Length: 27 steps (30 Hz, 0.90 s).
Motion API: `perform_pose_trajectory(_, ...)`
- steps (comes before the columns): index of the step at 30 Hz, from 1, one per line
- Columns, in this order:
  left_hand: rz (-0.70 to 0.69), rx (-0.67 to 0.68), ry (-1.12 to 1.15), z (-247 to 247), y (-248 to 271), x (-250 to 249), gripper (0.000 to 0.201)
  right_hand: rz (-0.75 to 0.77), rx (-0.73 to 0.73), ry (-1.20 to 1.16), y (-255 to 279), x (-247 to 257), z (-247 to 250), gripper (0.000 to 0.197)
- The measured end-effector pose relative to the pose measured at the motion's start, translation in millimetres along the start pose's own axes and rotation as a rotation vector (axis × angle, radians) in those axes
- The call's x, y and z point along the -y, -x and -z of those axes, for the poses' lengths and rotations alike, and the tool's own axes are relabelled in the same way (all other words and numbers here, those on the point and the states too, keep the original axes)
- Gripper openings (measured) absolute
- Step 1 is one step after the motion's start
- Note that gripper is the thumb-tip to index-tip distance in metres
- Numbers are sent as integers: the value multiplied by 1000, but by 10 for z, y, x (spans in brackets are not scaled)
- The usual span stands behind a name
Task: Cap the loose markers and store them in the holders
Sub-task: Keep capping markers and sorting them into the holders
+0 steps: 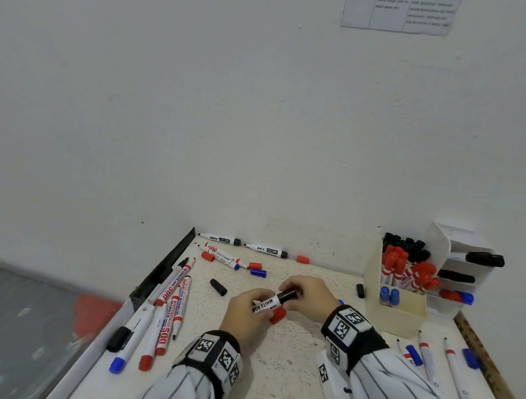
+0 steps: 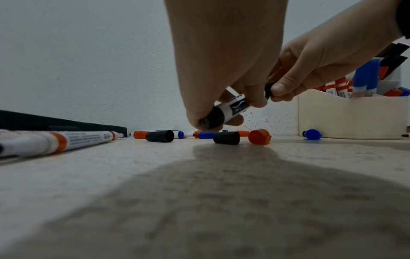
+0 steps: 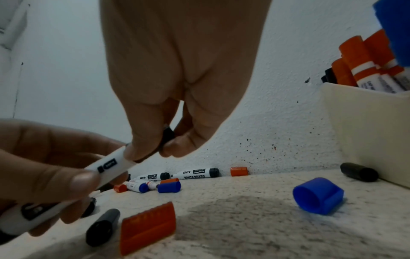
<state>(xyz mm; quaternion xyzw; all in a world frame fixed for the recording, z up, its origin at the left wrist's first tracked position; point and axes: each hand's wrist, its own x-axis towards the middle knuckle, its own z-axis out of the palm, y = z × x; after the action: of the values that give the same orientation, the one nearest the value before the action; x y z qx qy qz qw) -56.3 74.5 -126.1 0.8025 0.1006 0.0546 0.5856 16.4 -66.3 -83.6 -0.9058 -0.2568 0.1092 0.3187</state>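
Observation:
My left hand (image 1: pixel 248 308) grips the white barrel of a black whiteboard marker (image 1: pixel 268 302) just above the table's middle. My right hand (image 1: pixel 306 292) pinches the black cap (image 1: pixel 288 295) at the marker's right end; in the right wrist view the cap (image 3: pixel 167 135) sits between thumb and fingers against the barrel (image 3: pixel 111 163). The marker's black tail (image 2: pixel 211 118) points at the left wrist camera. A cream box holder (image 1: pixel 395 307) at the right holds capped red, black and blue markers, with a white tiered holder (image 1: pixel 467 272) behind it.
Loose caps lie around the hands: a red cap (image 1: pixel 277 315) under them, a black cap (image 1: pixel 218 287) to the left, a blue cap (image 3: pixel 318 195) to the right. Several markers lie at the table's left (image 1: pixel 164 311), back (image 1: pixel 220 239) and right (image 1: pixel 456 372).

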Motion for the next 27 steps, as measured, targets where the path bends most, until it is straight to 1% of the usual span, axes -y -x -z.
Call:
perform_pose_trajectory(2, 14, -43, -13, 6, -2, 12, 20, -13, -18, -54, 6, -10, 9, 32)
perform_pose_trajectory(4, 15, -53, -37, 7, -24, 47, 15, -10, -54, -112, 19, -2, 20, 22)
perform_pose_trajectory(6, 10, -27, -59, 3, -36, 61, 11, 4, -48, -133, 27, 3, 19, 9)
perform_pose_trajectory(8, 4, -11, -83, -7, -53, 77, 14, 8, -51, -162, 30, -8, 2, 13)
perform_pose_trajectory(11, -3, -53, -92, -13, -60, 78, 22, -56, -111, -255, 33, -15, -7, 20)
perform_pose_trajectory(13, -11, -69, -64, -1, -40, 30, 22, -109, -156, -254, 35, -14, 3, 16)
perform_pose_trajectory(17, -76, -45, -77, 50, -37, -19, 27, -105, -118, -175, 56, -18, 32, 13)
perform_pose_trajectory(20, -103, -12, -112, 41, 2, -46, 28, -77, -113, -212, 91, 11, 48, 11)
perform_pose_trajectory(21, -118, -16, -124, 32, 8, -59, 30, -83, -124, -242, 107, 31, 48, 15)
perform_pose_trajectory(24, -147, -44, -189, -1, 21, -128, 31, -134, -148, -251, 156, 97, 30, 38)
perform_pose_trajectory(25, -158, -58, -210, -14, 28, -157, 30, -147, -168, -234, 170, 113, 30, 42)
perform_pose_trajectory(27, -176, -83, -232, -36, 52, -205, 28, -148, -207, -225, 194, 130, 39, 44)
